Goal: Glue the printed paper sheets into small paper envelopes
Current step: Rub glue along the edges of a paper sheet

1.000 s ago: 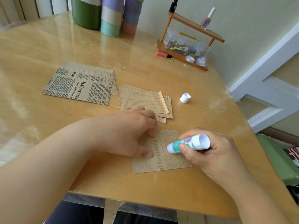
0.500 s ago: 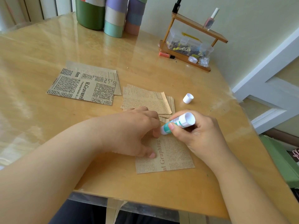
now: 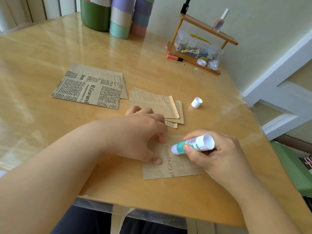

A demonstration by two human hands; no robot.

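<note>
Your right hand (image 3: 217, 154) grips the white-and-teal plastic glue stick (image 3: 192, 144), its long axis slanting down-left onto the square brown newsprint-patterned paper sheet (image 3: 170, 159) that your left hand's (image 3: 135, 135) curled fingers (image 3: 157, 160) press flat on the glossy wooden worktop (image 3: 50, 48).

**Person: bare arms, dark clothing**

Both forearms bare to the frame edges; no sleeves, watch or rings visible. Left hand (image 3: 140, 135) and right hand (image 3: 217, 154): short, plain nails. Dark navy garment over the lap, lower centre, below the table edge.
</note>
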